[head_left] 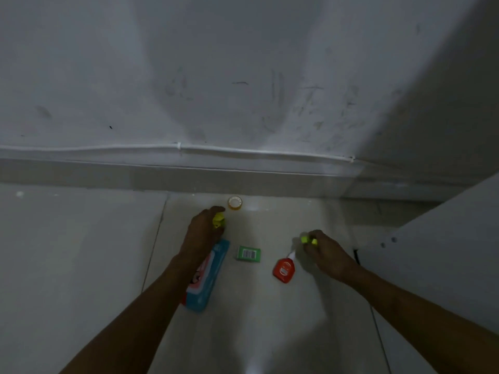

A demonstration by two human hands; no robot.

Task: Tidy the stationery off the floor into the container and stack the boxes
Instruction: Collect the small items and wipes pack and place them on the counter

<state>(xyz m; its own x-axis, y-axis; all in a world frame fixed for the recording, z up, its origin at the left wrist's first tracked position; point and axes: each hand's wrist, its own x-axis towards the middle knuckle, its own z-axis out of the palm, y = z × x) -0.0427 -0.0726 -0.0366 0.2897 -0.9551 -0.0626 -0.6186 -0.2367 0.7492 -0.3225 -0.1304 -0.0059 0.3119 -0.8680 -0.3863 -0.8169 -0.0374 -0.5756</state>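
A: Starting nearest the camera, what lies on the floor (270, 319)?

B: A long blue pouch (208, 279) with red on it lies lengthwise on the pale tiles, partly under the left forearm. To its right sits a small green box (248, 254) with a barcode facing up, and further right a red glue bottle (283, 269) lies on its side, white nozzle pointing up toward the right hand.

A: And the hands?

B: The left hand (202, 236) is curled closed around a yellow object (218, 221), which shows between its fingers just beyond the pouch's far end. The right hand (325, 252) is likewise closed, pinching a small yellow-green object (307, 240) at its fingertips, just beside the glue bottle's nozzle. What either object is cannot be told; both are mostly hidden.

A: Anything beyond them?

B: A small roll of tape (234, 203) stands near the skirting, just past the left hand and apart from it. Behind it a white cable (178, 147) runs along the scuffed wall (243, 76). A white panel (445, 252) stands at the right edge.
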